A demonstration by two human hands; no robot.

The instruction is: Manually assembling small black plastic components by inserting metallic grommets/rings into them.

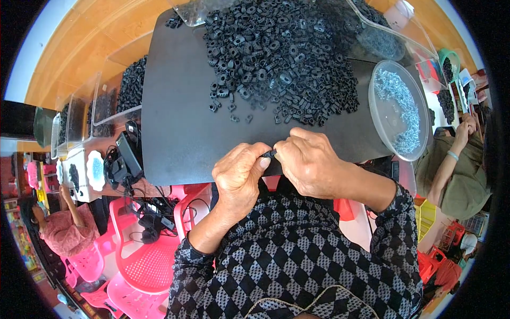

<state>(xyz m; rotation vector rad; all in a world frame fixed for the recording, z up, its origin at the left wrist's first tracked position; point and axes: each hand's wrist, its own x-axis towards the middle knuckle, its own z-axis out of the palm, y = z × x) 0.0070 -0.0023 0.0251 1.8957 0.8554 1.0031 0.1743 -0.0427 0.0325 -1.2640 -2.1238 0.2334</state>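
Note:
Above the near edge of the dark table, my left hand (240,171) and my right hand (312,162) meet, their fingers pinched on one small black plastic part (269,153). Both thumbs press close to it, and most of the part is hidden by the fingertips. Beyond my hands lies a large heap of small black plastic parts (281,53), with a few loose ones at its near edge. To the right of my right hand stands a round clear tub (375,119) holding many tiny shiny metal pieces (406,114), perhaps springs.
Clear bins of black parts (133,85) line the left side, with black cables and a box (129,151) below them. A pink chair (151,263) stands at lower left. People sit working at left (69,228) and right (457,170). Another clear bin (380,42) is at far right.

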